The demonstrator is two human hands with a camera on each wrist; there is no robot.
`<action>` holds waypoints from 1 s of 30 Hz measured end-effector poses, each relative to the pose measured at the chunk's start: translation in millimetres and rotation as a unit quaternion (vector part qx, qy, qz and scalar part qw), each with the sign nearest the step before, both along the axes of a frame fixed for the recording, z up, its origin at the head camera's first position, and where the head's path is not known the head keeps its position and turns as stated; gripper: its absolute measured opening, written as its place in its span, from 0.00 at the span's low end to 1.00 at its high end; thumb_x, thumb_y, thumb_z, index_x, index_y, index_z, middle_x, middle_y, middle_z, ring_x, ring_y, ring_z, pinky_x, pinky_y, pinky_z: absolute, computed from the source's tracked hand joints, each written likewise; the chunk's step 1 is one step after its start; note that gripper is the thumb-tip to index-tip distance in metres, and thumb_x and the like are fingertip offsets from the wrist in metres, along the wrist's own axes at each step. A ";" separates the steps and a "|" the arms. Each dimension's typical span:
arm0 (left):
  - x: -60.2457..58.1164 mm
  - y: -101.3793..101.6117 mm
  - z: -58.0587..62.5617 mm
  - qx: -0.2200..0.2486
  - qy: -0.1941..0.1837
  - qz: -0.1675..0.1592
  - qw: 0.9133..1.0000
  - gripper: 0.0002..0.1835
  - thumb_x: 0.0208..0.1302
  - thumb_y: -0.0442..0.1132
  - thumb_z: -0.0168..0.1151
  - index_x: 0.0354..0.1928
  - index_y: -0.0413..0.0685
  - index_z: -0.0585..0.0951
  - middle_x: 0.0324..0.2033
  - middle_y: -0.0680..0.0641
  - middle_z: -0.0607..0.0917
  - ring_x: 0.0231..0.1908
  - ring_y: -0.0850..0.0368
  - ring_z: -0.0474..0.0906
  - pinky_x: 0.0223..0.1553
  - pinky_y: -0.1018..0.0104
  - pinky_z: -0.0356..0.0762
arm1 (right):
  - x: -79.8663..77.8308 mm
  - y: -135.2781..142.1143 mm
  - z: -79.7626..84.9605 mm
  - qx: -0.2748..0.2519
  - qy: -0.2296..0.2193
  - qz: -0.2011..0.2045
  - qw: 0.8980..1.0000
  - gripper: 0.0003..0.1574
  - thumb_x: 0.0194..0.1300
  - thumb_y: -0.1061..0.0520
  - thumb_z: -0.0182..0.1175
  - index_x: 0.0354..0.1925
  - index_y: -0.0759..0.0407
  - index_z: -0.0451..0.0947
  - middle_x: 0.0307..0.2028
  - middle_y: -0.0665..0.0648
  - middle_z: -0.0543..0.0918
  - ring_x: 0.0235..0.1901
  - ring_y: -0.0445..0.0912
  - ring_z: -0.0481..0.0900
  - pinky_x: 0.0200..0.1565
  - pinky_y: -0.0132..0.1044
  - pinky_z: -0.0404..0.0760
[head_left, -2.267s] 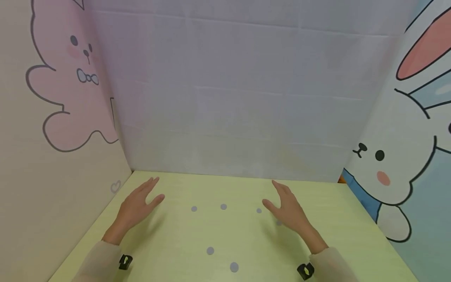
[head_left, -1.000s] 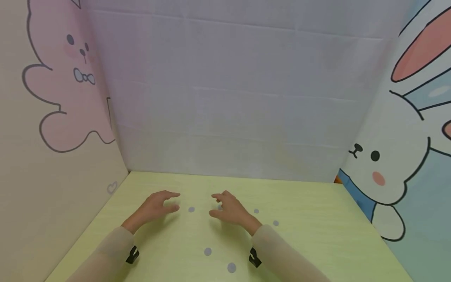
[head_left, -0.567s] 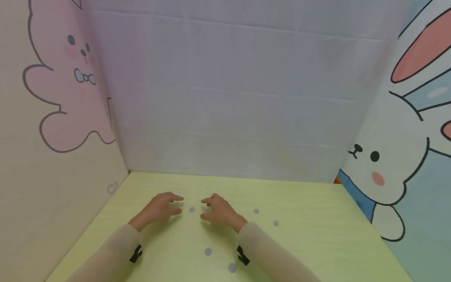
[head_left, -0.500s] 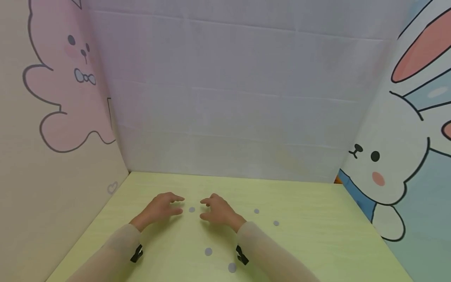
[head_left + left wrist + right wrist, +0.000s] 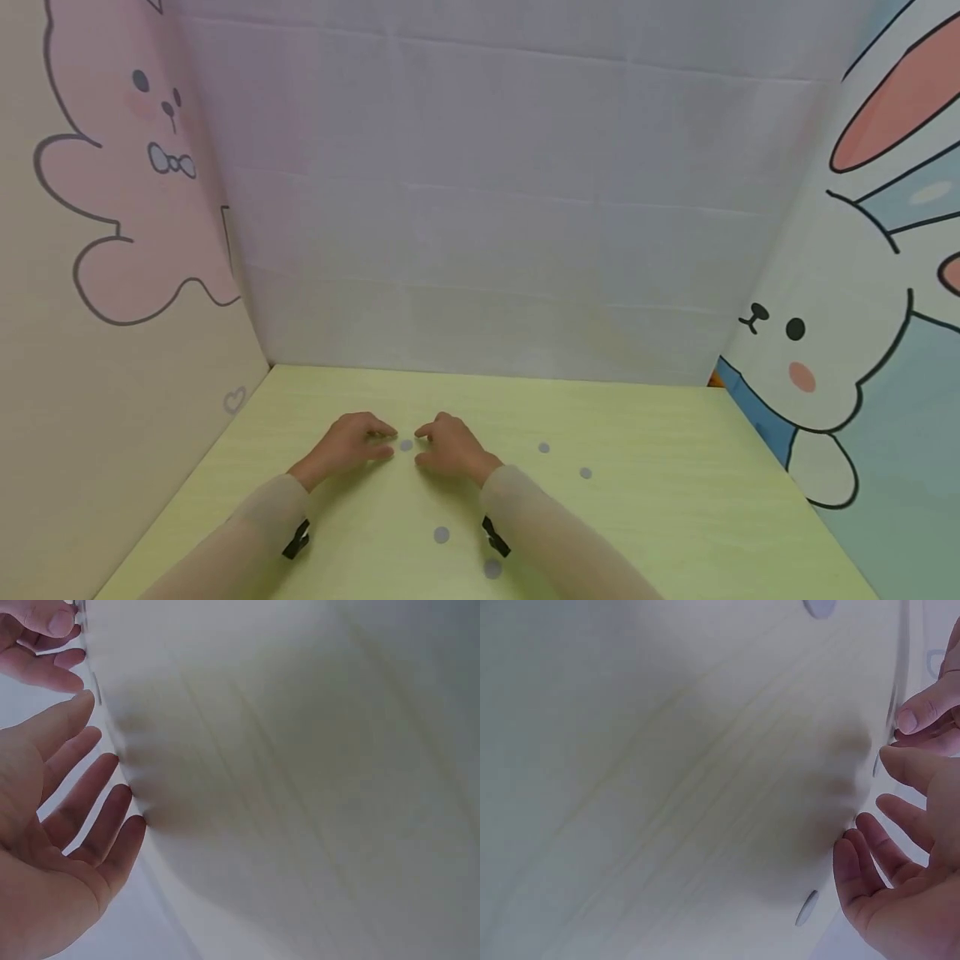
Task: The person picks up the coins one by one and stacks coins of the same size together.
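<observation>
- Bare left hand (image 5: 45, 874), fingers spread and slightly bent, tips meeting soft dark shadows.
- Bare right hand (image 5: 30, 669), partly cropped, just beside the left thumb.
- Pale cream, flat tabletop (image 5: 322, 825) with thin yellowish streaks.

The table (image 5: 660, 500) before me: pale yellow, faintly streaked. On it I see five grey dots (image 5: 406, 445), all apart. One lies between my left hand (image 5: 347, 442) and right hand (image 5: 452, 447); two side dots (image 5: 543, 447) lie farther right, two near dots (image 5: 441, 534) closer to me. Soft shadows (image 5: 342, 490) fall below my hands.
</observation>
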State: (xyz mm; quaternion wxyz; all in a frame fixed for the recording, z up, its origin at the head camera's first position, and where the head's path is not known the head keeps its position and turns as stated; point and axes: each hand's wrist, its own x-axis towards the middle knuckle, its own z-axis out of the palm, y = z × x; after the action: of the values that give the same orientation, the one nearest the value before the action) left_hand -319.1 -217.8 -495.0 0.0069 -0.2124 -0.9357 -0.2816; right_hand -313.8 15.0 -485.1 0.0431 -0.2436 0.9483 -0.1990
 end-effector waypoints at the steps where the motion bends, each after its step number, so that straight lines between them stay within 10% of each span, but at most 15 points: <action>1: 0.2 1.3 0.3 0.002 0.001 -0.001 1.000 0.13 0.63 0.40 0.79 0.49 0.46 0.92 0.44 0.49 0.91 0.47 0.47 0.86 0.50 0.48 0.82 | 0.3 -1.1 0.0 0.002 -0.002 -0.005 1.000 0.27 0.67 0.51 0.72 0.62 0.54 0.86 0.42 0.53 0.79 0.40 0.44 0.75 0.44 0.34 0.76; 30: 8.5 15.5 -3.5 0.006 0.069 -0.020 0.997 0.04 0.60 0.37 0.81 0.36 0.53 0.94 0.33 0.58 0.90 0.37 0.55 0.85 0.41 0.61 0.80 | 8.1 -5.8 -3.6 -0.035 0.012 -0.024 0.999 0.12 0.64 0.56 0.73 0.47 0.47 0.94 0.39 0.53 0.79 0.41 0.46 0.72 0.37 0.32 0.69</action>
State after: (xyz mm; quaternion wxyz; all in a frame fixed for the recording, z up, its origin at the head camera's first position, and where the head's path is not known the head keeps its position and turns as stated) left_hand -310.6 -202.3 -498.5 0.0671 -0.2496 -0.9270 -0.2718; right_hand -305.7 9.2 -488.7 0.0181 -0.2250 0.9466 -0.2303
